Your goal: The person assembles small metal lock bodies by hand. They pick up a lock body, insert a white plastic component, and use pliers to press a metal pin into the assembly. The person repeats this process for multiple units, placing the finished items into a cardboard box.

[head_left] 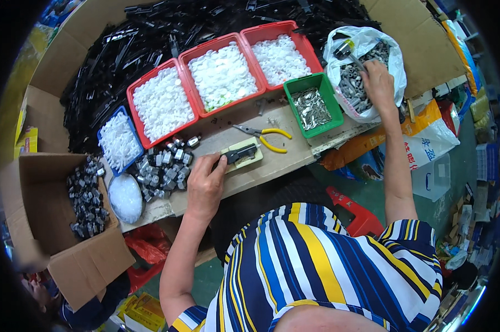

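Left hand (204, 185) fingertips touching black part (240, 153) — right hand (378, 83) in bag (395, 61), grasp unclear.

three red trays (250, 66) of white parts, yellow-handled pliers (266, 136), a green bin (333, 108) of metal pieces.

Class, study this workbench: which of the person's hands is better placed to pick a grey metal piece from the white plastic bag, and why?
The right hand: it already reaches into the white plastic bag among the grey metal pieces. The left hand rests far away, at the small jig on the board.
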`<action>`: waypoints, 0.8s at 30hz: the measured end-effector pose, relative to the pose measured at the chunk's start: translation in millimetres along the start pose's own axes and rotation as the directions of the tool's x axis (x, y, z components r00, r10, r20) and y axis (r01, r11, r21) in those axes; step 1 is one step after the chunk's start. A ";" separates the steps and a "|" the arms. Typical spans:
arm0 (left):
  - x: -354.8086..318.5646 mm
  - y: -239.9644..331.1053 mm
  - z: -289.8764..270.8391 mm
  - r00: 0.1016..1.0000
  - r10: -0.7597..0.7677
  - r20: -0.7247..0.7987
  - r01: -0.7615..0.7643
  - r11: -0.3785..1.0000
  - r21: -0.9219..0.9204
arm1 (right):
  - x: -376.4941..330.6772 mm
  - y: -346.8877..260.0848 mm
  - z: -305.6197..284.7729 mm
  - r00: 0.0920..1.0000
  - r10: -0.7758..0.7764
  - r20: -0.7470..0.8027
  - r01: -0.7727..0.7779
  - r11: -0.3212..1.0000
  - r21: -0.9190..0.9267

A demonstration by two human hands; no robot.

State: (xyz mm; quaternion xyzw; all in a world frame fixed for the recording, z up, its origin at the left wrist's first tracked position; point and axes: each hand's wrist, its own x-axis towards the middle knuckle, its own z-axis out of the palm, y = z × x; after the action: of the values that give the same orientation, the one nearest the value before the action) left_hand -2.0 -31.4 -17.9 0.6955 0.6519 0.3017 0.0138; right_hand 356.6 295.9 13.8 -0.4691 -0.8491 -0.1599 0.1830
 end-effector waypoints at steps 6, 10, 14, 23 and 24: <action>-1.1 -0.4 1.9 1.000 0.014 -0.020 -0.014 1.000 0.012 | -2.5 -75.4 -48.2 0.998 -0.018 0.052 -0.009 0.882 0.472; -3.2 -1.7 3.1 0.999 0.024 -0.027 -0.023 0.999 0.033 | -38.9 -153.7 -68.0 0.908 -0.377 0.182 0.155 0.707 0.690; -0.3 -2.0 3.3 0.999 0.045 -0.015 -0.045 0.998 0.033 | -63.2 -195.9 -59.5 0.752 -0.604 0.265 0.341 0.700 0.627; -1.9 -3.6 5.5 0.997 0.060 -0.046 -0.059 0.998 0.025 | -63.9 -203.0 -84.5 0.799 -0.586 0.133 0.436 0.718 0.543; -1.6 -3.0 4.7 0.997 0.062 -0.037 -0.061 0.998 0.027 | -71.4 -201.7 -72.8 0.742 -0.614 0.268 0.458 0.756 0.467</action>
State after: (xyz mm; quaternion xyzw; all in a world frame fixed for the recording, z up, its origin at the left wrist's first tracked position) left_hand -2.6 -30.6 -23.7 0.7096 0.6341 0.3068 -0.0166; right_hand 231.1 108.3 24.9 -0.1782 -0.9817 0.0579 0.0332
